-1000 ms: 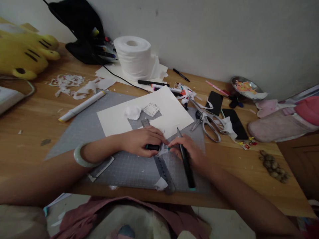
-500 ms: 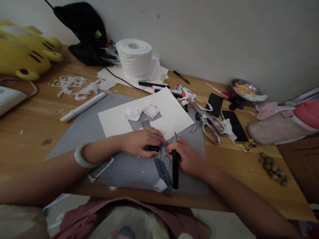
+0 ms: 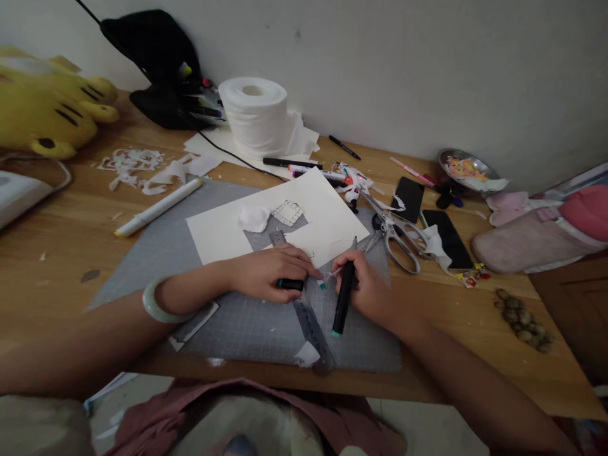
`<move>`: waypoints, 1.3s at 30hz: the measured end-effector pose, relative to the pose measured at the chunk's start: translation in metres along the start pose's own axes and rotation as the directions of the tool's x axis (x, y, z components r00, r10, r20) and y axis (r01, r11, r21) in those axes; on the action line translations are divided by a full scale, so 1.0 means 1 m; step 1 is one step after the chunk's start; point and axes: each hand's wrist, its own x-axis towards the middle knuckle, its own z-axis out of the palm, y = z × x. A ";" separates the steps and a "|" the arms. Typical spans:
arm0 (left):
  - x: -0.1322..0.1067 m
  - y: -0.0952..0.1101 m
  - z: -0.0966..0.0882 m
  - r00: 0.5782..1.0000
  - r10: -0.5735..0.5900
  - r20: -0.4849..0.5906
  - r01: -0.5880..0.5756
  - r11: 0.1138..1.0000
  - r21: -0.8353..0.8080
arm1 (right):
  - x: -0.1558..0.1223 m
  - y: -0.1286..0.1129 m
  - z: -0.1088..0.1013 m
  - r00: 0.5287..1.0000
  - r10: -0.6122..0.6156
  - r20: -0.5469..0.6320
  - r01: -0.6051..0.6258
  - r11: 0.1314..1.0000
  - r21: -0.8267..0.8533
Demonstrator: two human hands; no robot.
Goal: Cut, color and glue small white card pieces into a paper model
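Slanting along the inner side of the right hand [image 3: 365,288] that grips it, the marker [image 3: 344,299] points its tip toward the paper [image 3: 327,209]; the left hand [image 3: 266,273] curls around a black cap [image 3: 291,284] over the ruler [image 3: 310,320].

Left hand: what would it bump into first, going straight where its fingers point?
The left hand would probably meet the small teal bit first, then the right hand; exact depth is unclear.
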 end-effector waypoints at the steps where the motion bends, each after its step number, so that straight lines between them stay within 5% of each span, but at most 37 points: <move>1: 0.000 0.000 0.000 1.000 -0.002 -0.002 0.001 1.000 -0.001 | 0.000 0.000 0.000 1.000 -0.006 0.013 0.006 1.000 -0.015; 19: -0.002 -0.002 0.003 0.999 0.029 0.012 -0.030 0.998 0.062 | -0.002 0.003 0.003 0.989 0.130 -0.076 -0.134 0.990 -0.042; 39: -0.003 -0.001 0.004 0.995 0.097 0.034 -0.102 0.977 0.186 | 0.000 -0.005 0.001 0.998 -0.051 0.032 0.056 0.980 -0.190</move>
